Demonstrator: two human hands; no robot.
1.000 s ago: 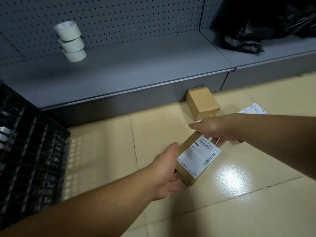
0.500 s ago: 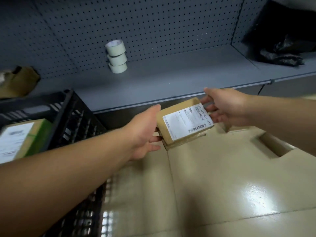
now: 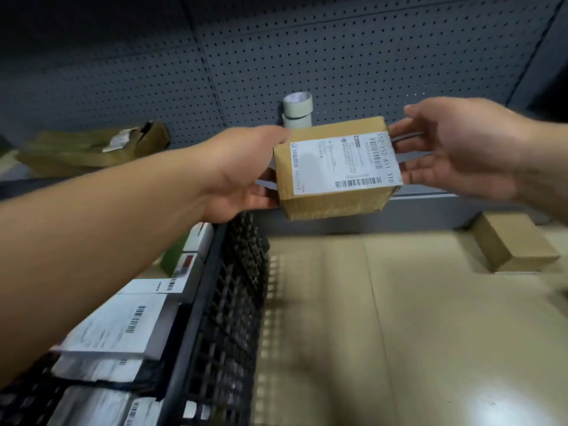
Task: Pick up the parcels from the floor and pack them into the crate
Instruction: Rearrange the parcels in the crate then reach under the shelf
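A brown cardboard parcel (image 3: 335,167) with a white barcode label is held in the air, above the far right corner of the black plastic crate (image 3: 215,272). My left hand (image 3: 242,170) grips its left end, thumb on top and fingers underneath. My right hand (image 3: 461,146) touches its right end with spread, fairly straight fingers. The crate at lower left holds several white labelled parcels (image 3: 123,327). Another brown parcel (image 3: 513,241) lies on the floor at the right, by the shelf base.
A grey pegboard shelf unit runs along the back. On it stand stacked tape rolls (image 3: 297,107), partly hidden behind the held parcel, and a crumpled brown bag (image 3: 92,146) at the left. The beige tiled floor (image 3: 399,333) stretches right of the crate.
Both hands have lifted the labelled parcel off the floor and carried it left and up to the crate's corner. The view has swung left, bringing the crate's contents into sight.
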